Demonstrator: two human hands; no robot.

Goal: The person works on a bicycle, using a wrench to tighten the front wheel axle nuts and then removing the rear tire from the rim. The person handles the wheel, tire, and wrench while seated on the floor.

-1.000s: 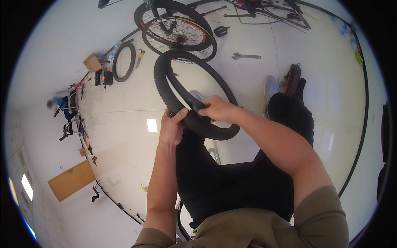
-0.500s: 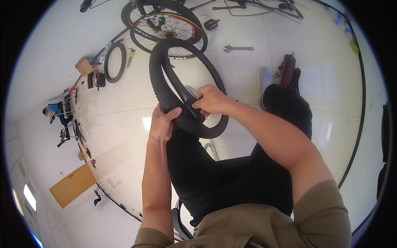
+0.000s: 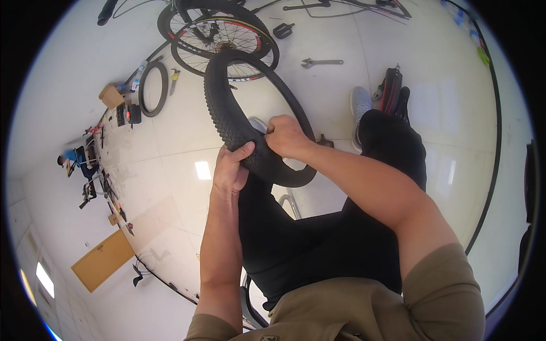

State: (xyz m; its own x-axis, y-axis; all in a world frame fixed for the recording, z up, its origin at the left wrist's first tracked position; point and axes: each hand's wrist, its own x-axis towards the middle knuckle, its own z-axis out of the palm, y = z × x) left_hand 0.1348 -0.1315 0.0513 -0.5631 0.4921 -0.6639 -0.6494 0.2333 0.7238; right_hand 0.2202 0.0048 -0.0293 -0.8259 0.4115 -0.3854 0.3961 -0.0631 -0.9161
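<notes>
A black knobby bicycle tire (image 3: 224, 113) stands tilted over my left thigh, off any rim. My left hand (image 3: 233, 165) grips its near left side, thumb on the tread and fingers wrapped beneath. My right hand (image 3: 286, 136) is closed at the inner edge of the tire, just across from my left thumb. Its fingertips are hidden behind the edge. No inner tube shows in the tire's opening.
Beyond the tire lies a spoked bicycle wheel (image 3: 190, 59) by a bike. A pedal (image 3: 283, 30), an adjustable wrench (image 3: 322, 62) and a red-black bag (image 3: 391, 91) lie on the floor. Another tire (image 3: 153, 89) leans at left; a person (image 3: 79, 159) sits far left.
The black inner tube that my right hand pinched has gone out of sight inside the tire. My right hand has closed in against the tire's edge, and my left thumb has shifted slightly right.
</notes>
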